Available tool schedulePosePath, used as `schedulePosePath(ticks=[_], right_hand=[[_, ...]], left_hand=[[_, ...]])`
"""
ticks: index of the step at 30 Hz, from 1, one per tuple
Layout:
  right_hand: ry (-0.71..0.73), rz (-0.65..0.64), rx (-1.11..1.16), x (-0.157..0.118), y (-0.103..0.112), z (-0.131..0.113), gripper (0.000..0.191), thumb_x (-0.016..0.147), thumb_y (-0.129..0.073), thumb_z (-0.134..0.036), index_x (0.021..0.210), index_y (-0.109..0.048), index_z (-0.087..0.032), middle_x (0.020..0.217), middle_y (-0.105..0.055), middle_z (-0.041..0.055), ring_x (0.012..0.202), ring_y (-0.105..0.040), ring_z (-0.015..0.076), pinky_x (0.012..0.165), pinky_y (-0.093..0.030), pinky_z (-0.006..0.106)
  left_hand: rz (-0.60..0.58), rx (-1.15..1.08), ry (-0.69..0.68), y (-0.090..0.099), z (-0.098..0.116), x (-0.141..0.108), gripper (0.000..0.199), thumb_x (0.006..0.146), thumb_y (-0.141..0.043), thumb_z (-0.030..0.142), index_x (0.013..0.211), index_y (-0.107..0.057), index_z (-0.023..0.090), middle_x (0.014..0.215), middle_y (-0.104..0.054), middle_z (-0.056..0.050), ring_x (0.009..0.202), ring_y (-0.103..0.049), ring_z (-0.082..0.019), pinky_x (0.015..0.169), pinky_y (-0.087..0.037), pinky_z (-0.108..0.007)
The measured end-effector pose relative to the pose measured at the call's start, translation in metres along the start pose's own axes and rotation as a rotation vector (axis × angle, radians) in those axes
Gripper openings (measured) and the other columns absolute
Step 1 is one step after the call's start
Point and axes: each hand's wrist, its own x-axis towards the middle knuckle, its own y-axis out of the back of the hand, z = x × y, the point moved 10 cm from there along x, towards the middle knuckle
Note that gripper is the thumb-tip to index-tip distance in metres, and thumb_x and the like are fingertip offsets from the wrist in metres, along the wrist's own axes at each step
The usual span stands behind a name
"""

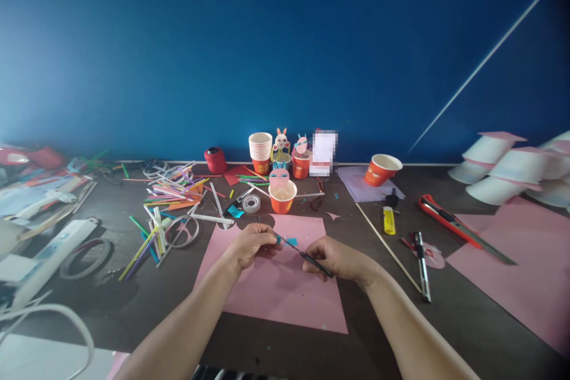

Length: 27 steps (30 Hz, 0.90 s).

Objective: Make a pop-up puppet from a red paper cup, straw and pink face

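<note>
Over a pink sheet my right hand grips a thin dark tool, probably scissors or tweezers, whose narrow tip points left. That tip reaches toward my left hand, which pinches a tiny blue-green piece between thumb and fingers. A small blue scrap shows just behind the tool. Beyond the hands stands a red and white paper cup with a pink animal-like face at its rim.
Colored sticks and a tape roll lie left; stacked cups stand at the back. On the right are a tilted cup, yellow lighter, wooden stick, pen and red-handled cutter.
</note>
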Motion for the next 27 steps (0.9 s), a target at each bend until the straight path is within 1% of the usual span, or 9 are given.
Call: schedulePosePath(ticks=[4, 11, 14, 17, 19, 21, 23, 25, 27], right_hand=[[-0.013, 0.027, -0.019, 0.000, 0.003, 0.003, 0.035, 0.063, -0.065, -0.045, 0.051, -0.053, -0.015, 0.042, -0.047, -0.0050, 0.040, -0.041, 0.0071, 0.042, -0.031, 0.019], [-0.010, 0.054, -0.058, 0.000, 0.006, 0.000, 0.039, 0.062, -0.064, -0.048, 0.046, -0.051, -0.015, 0.039, -0.047, -0.0045, 0.038, -0.040, 0.0069, 0.042, -0.029, 0.020], [0.003, 0.067, -0.041, 0.003, 0.007, 0.001, 0.036, 0.063, -0.064, -0.046, 0.051, -0.054, -0.014, 0.042, -0.050, -0.0032, 0.040, -0.042, 0.0077, 0.043, -0.030, 0.020], [0.044, 0.112, -0.022, 0.004, 0.014, -0.001, 0.032, 0.063, -0.064, -0.044, 0.061, -0.058, -0.013, 0.048, -0.055, -0.0008, 0.046, -0.048, 0.0099, 0.046, -0.033, 0.020], [0.057, 0.220, -0.074, -0.003, 0.029, -0.006, 0.033, 0.065, -0.062, -0.045, 0.068, -0.060, -0.012, 0.053, -0.058, 0.0009, 0.050, -0.051, 0.0119, 0.047, -0.034, 0.021], [0.034, 0.409, -0.216, -0.021, 0.053, -0.013, 0.033, 0.065, -0.061, -0.046, 0.071, -0.061, -0.014, 0.059, -0.061, 0.0019, 0.055, -0.053, 0.0140, 0.049, -0.034, 0.022], [-0.021, 0.610, -0.445, -0.048, 0.076, -0.024, 0.031, 0.063, -0.062, -0.048, 0.068, -0.060, -0.017, 0.062, -0.062, 0.0022, 0.059, -0.054, 0.0156, 0.050, -0.033, 0.023], [-0.116, 0.738, -0.645, -0.075, 0.091, -0.028, 0.031, 0.065, -0.060, -0.050, 0.062, -0.058, -0.019, 0.057, -0.060, 0.0018, 0.057, -0.053, 0.0161, 0.050, -0.032, 0.024], [-0.270, 0.842, -0.796, -0.098, 0.102, -0.019, 0.034, 0.065, -0.058, -0.054, 0.057, -0.056, -0.020, 0.053, -0.059, 0.0024, 0.052, -0.053, 0.0167, 0.048, -0.030, 0.025]], left_hand=[[-0.005, 0.007, -0.007, -0.001, 0.002, -0.001, 0.007, 0.055, -0.059, 0.017, 0.059, -0.056, 0.012, 0.055, -0.063, -0.004, 0.041, -0.051, -0.007, 0.043, -0.037, -0.018], [-0.002, -0.019, 0.005, 0.001, -0.002, 0.002, 0.011, 0.054, -0.063, 0.019, 0.060, -0.057, 0.012, 0.055, -0.063, -0.004, 0.041, -0.051, -0.007, 0.042, -0.036, -0.017], [0.002, -0.086, -0.002, 0.003, -0.003, 0.004, 0.011, 0.056, -0.063, 0.019, 0.060, -0.055, 0.013, 0.059, -0.065, -0.005, 0.043, -0.053, -0.008, 0.043, -0.037, -0.017], [0.033, -0.149, 0.015, 0.006, -0.006, 0.005, 0.012, 0.057, -0.064, 0.019, 0.061, -0.054, 0.013, 0.064, -0.067, -0.006, 0.049, -0.059, -0.011, 0.043, -0.038, -0.018], [0.058, -0.166, 0.038, 0.008, -0.009, 0.005, 0.013, 0.058, -0.065, 0.020, 0.063, -0.055, 0.013, 0.067, -0.068, -0.007, 0.053, -0.061, -0.013, 0.042, -0.039, -0.018], [0.055, -0.196, 0.044, 0.007, -0.011, 0.006, 0.014, 0.059, -0.066, 0.020, 0.065, -0.056, 0.013, 0.069, -0.069, -0.007, 0.055, -0.063, -0.013, 0.042, -0.039, -0.017], [0.036, -0.242, 0.032, 0.006, -0.011, 0.007, 0.014, 0.060, -0.066, 0.019, 0.066, -0.056, 0.012, 0.072, -0.069, -0.008, 0.058, -0.064, -0.013, 0.042, -0.039, -0.016], [0.031, -0.284, 0.022, 0.006, -0.012, 0.009, 0.014, 0.060, -0.066, 0.018, 0.068, -0.056, 0.012, 0.072, -0.069, -0.008, 0.060, -0.064, -0.014, 0.042, -0.039, -0.015], [0.037, -0.306, 0.017, 0.007, -0.013, 0.009, 0.012, 0.062, -0.064, 0.016, 0.069, -0.056, 0.012, 0.073, -0.069, -0.007, 0.061, -0.065, -0.014, 0.043, -0.040, -0.015]])
